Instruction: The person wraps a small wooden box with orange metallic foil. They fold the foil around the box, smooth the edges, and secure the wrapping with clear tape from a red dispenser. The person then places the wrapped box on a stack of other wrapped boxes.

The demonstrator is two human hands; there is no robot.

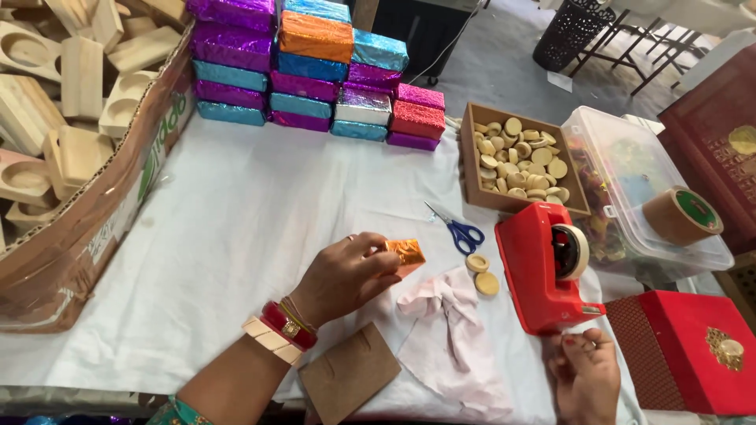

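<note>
One orange foil block pinched in left hand grip, long axis pointing right; right hand loosely curled, empty.

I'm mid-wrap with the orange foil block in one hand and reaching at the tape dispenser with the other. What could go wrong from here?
1. The left hand alone pinches the orange foil-wrapped block; the foil folds may spring open before tape arrives.
2. The right hand sits at the base of the red tape dispenser; fingers could catch its cutter.
3. The open scissors and two loose wooden discs lie between the hands, easy to knock.
</note>
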